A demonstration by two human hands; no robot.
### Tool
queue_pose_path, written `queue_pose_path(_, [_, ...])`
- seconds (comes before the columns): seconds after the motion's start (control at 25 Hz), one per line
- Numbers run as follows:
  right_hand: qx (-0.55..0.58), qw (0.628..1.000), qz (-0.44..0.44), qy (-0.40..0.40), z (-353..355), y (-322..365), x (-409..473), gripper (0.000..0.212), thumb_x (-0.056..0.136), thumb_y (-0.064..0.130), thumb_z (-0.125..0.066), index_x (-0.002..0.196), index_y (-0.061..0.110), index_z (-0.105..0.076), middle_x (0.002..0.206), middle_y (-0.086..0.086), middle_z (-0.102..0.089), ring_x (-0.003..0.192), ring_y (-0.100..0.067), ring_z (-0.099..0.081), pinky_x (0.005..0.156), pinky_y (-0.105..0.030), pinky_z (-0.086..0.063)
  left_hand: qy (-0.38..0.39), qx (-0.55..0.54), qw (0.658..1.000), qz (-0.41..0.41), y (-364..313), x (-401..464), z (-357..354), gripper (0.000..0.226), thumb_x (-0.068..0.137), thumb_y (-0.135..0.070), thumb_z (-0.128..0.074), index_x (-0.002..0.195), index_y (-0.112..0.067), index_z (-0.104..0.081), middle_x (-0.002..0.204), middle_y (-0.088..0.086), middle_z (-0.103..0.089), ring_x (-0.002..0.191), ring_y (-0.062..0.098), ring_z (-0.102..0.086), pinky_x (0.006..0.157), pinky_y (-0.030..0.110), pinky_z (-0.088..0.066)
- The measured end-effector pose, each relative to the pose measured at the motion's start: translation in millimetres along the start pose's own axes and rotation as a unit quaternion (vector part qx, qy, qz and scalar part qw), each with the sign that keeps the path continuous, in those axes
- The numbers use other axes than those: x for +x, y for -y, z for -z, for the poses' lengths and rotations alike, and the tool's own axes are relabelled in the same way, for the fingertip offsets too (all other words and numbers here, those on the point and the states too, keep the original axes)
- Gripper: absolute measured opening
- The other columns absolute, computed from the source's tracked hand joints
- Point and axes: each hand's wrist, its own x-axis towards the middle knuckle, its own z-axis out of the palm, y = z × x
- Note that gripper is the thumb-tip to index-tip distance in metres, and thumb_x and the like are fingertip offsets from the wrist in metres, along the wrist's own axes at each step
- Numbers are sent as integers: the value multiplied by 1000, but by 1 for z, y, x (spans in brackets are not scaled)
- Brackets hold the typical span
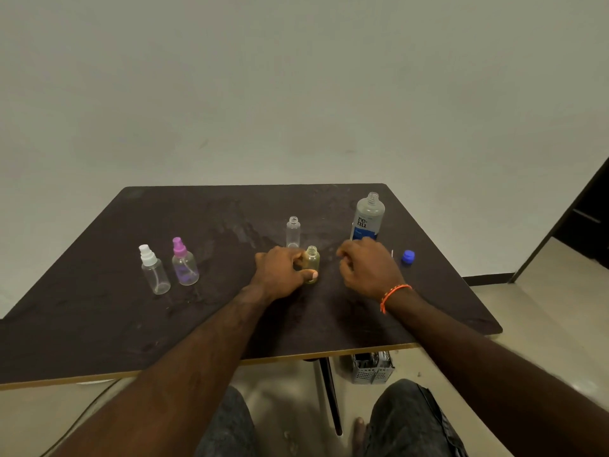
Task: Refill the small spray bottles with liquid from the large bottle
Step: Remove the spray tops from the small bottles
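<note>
My left hand (281, 270) grips a small uncapped yellowish bottle (311, 261) that stands on the dark table (131, 324). Just right of it, my right hand (367, 268) hovers with its fingers curled; I cannot see whether it holds anything. Behind the yellowish bottle stands a clear small bottle (293, 231) with no cap. The large bottle (367, 217), white with a blue label and an open neck, stands at the back right, behind my right hand. Its blue cap (408, 257) lies on the table to the right. Two capped spray bottles stand at the left: one with a white sprayer (153, 269), one with a pink sprayer (184, 262).
The table's front edge runs just below my forearms, its right edge near the blue cap. Under the table stand a black leg (329, 394) and a grey perforated basket (372, 367). My knees and a bare foot show below.
</note>
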Motion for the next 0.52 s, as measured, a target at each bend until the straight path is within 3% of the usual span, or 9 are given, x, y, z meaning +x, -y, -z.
queue_pose_path(0.08, [40,998,5,49,-13,33,3,17,91,31,-53,105,26,-62,89,4,-66,88,-19,-58,82,-43,-50,-1,15,1000,17,9,-1,8,34,82,-58,-77,107,-35,-74,95,-17,-74,104,10,-66,94,40,-34])
queue_pose_path(0.16, [84,993,-30,80,-30,57,12,21,90,32,-53,109,27,-60,91,6,-68,91,-20,-62,87,-44,-49,-19,9,999,35,20,-2,18,31,82,-56,-78,105,-36,-76,92,-17,-75,100,8,-66,90,39,-30])
queue_pose_path(0.32, [230,965,-87,92,-44,89,42,36,85,17,-53,120,21,-61,111,-3,-73,105,-25,-67,93,-43,-54,-79,1,993,82,39,8,40,28,85,-51,-76,105,-31,-72,95,-13,-75,98,11,-65,87,40,-29])
queue_pose_path(0.52, [266,948,-111,133,-57,116,77,46,79,6,-51,124,16,-57,111,-10,-71,107,-32,-65,92,-39,-53,-51,38,989,131,49,41,50,19,91,-39,-74,105,-28,-64,100,-8,-69,105,20,-64,90,41,-30])
